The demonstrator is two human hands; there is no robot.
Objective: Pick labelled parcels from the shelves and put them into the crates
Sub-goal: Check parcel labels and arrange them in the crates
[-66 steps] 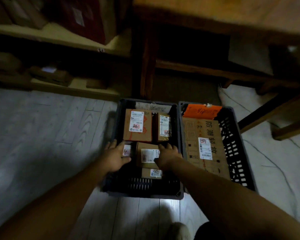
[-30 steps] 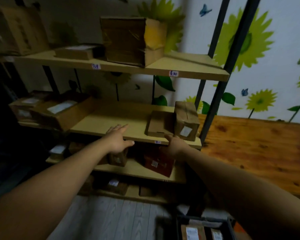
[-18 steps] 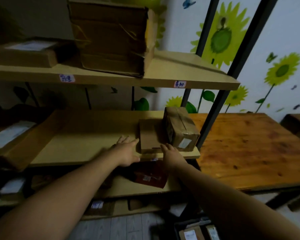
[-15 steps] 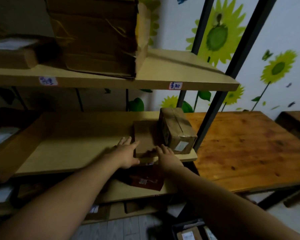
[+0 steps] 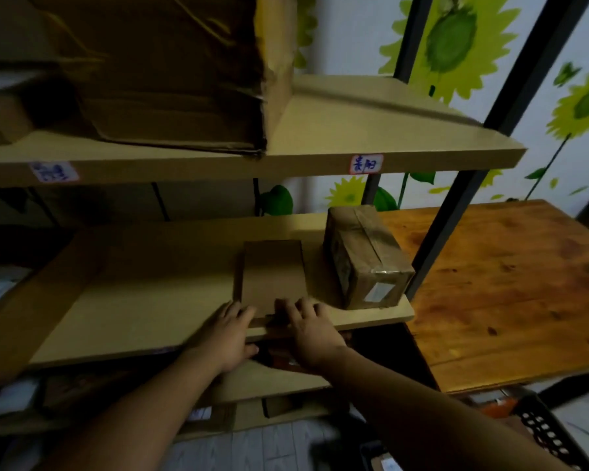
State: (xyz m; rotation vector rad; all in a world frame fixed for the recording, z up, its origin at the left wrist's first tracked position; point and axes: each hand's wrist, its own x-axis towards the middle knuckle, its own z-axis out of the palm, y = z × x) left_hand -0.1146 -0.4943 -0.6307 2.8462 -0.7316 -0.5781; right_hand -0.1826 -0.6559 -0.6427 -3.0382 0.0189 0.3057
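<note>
On the top shelf [image 5: 371, 130] at far left sits a large, worn cardboard carton [image 5: 143, 73], its front corner reaching the shelf lip. Two handwritten tags are stuck on that lip, a blurred blue one [image 5: 53, 171] to the left and a red-bordered one [image 5: 366, 163] to the right.

On the middle shelf [image 5: 133, 294], the person's left hand [image 5: 230, 331] lies at the front edge. Its fingers are straight and together, their tips against the near left corner of a flat brown parcel [image 5: 271, 277] that lies near the front of the board. The right hand [image 5: 312, 329] meets the same parcel at its near right corner, fingers spread and laid flat over the edge. Neither hand is curled round it.

Just beside the flat parcel to the right stands a taller taped box [image 5: 364, 260], with a small pale label [image 5: 380, 290] on its front face. A black upright post [image 5: 456, 198] rises past the shelf end. Beyond it are a wooden table [image 5: 507, 283] and a wall with sunflower decals [image 5: 453, 39]. A black perforated crate [image 5: 544, 433] shows on the floor at lower right.
</note>
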